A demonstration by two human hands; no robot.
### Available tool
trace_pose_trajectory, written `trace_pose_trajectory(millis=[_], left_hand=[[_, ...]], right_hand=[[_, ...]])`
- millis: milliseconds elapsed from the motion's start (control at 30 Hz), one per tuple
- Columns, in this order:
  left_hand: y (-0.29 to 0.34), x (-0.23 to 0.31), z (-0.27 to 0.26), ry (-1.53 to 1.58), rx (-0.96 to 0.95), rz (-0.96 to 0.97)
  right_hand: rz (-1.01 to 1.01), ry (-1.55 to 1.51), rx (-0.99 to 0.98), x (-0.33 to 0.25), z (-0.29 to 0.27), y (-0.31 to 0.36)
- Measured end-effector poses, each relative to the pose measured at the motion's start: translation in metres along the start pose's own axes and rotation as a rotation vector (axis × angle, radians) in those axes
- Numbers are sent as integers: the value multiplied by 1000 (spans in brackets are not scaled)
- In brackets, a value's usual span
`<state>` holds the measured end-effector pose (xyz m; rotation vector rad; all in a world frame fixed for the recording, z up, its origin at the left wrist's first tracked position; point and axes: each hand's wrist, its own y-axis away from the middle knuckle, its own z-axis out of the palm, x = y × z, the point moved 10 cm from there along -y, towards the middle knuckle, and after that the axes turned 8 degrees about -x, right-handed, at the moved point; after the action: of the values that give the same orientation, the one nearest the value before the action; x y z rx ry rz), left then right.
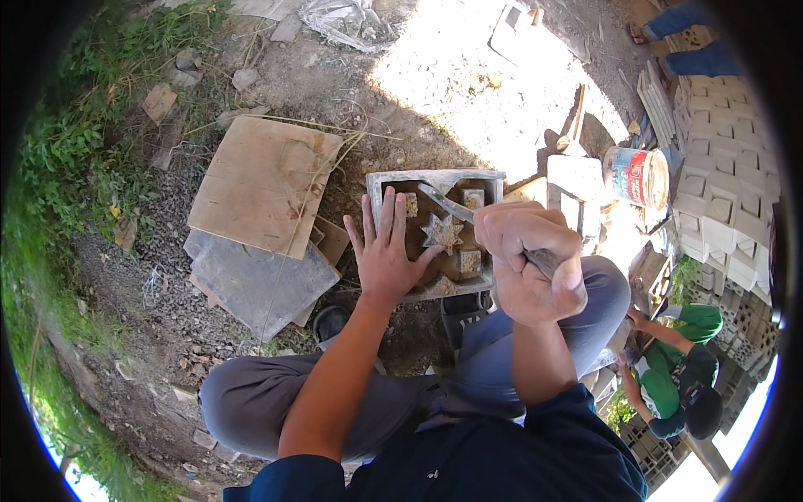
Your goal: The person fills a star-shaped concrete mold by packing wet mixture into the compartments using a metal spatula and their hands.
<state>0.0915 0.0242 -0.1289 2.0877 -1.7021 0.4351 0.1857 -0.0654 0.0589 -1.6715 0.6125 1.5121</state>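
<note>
A square grey mould (395, 177) lies on the ground in front of me. Inside it are a raised star-shaped block (442, 233) in the middle and small square blocks (470, 262) near the corners, their tops sandy and rough. My left hand (386, 251) rests on the mould's left side, fingers spread, thumb towards the star. In my right hand (533, 259), above the mould's right side, is a hand tool with a narrow, pale blade (446, 203) pointing to the far left across the mould. Its exact kind is unclear; my fist covers most of the handle.
Flat boards (259, 184) and a grey sheet (268, 280) lie left of the mould. A paint bucket (636, 177) stands at right, before stacked pale blocks (728, 167). A person in green (669, 381) works at lower right; another person's legs (694, 42) show at far right.
</note>
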Motion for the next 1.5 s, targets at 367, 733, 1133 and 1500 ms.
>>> trace_pose_trajectory(millis=[367,733,1133,1500], left_hand=[[8,8,1,36,16,15],[16,8,-2,21,33,19],[11,9,-2,-1,24,24],[10,11,2,-59,24,26]], right_hand=[[-38,-18,-42,5,-4,1],[42,-132,-96,-20,13,14],[77,-86,-72,19,-4,1],[-238,-367,183,-55,-70,44]])
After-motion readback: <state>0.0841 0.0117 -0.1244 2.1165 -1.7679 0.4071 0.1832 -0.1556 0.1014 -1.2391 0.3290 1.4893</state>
